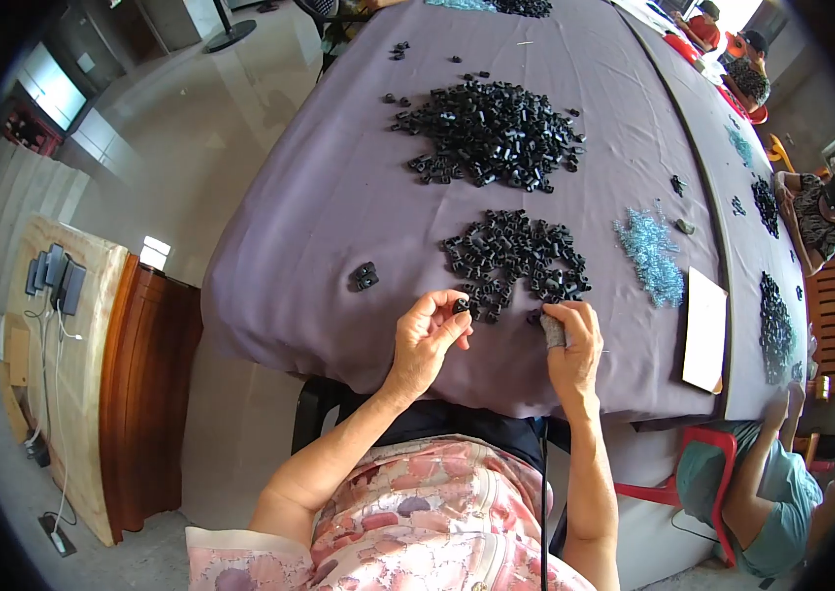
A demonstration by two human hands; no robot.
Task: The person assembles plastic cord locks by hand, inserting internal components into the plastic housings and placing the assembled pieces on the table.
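My left hand [424, 347] pinches a small black plastic part [462, 306] between thumb and fingertips, just above the near edge of the pile. My right hand [577, 350] is closed, its fingertips by the pile's near right edge; a grey cover [553, 331] wraps one finger. What those fingers hold, if anything, is too small to make out. In front of both hands lies a loose pile of small black plastic parts [514, 246]. A few similar parts sit in a little cluster [365, 276] to the left.
Farther back rises a larger heap of black parts [496, 133]. Clear bluish small pieces [651, 256] are spread at right, near a white board [704, 330]. The purple cloth [319, 217] drapes over the table edge. Other people sit along the right side, one on a red chair [708, 438].
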